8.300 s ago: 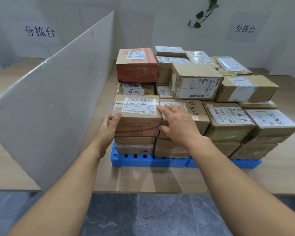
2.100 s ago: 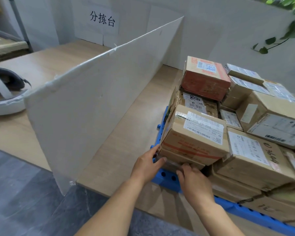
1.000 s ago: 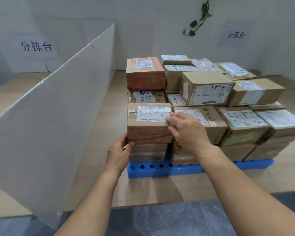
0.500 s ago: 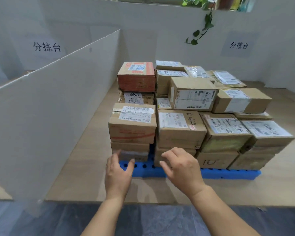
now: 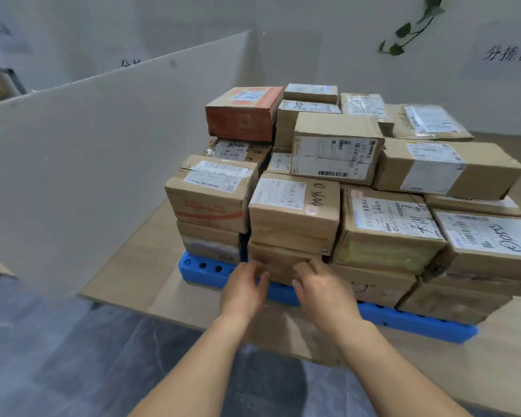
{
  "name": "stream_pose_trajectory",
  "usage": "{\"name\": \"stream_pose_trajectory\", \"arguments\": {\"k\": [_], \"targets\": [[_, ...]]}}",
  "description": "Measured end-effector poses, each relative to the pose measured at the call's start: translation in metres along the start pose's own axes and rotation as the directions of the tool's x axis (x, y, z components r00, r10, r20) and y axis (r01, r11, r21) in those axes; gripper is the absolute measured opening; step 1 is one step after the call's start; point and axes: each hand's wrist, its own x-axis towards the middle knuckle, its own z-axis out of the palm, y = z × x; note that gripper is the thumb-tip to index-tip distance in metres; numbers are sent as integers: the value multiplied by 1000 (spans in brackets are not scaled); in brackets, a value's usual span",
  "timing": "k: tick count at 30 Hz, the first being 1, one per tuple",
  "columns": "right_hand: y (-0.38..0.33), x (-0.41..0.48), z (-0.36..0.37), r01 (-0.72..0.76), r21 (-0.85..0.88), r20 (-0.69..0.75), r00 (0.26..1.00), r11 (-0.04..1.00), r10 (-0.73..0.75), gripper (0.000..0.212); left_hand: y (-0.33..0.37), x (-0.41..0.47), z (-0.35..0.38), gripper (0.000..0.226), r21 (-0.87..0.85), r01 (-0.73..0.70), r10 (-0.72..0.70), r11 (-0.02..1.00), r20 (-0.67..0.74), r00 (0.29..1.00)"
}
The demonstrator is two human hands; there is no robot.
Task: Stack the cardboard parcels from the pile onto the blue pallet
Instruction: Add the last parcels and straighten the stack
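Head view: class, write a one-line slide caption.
Two empty hands, left and right, hover before stacked cardboard parcels on a blue pallet.

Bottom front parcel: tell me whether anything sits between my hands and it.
Nothing visible does. The left hand and right hand are open right in front of the bottom front parcel, just above the blue pallet edge. Whether the fingertips touch the cardboard cannot be told.
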Motion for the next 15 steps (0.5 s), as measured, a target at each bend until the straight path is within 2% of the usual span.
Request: {"name": "stream_pose_trajectory", "arguments": {"k": [5,10,13,15], "targets": [[4,3,16,30,85,-54,998,996,-25,23,-10,11,0,21,21,-4,4,1000,-11,1000],[2,6,17,36,129,-76,997,991,-27,19,-20,13,-7,20,-43,-14,12,999,-49,999],[-1,6,14,29,137,-90,996,990,-16,14,-30,14,-25,17,-127,38,-62,991,-193,979],[-7,7,15,23,126,-76,997,992,-13,15,-40,19,-42,21,-162,83,-135,983,-346,929]]}}
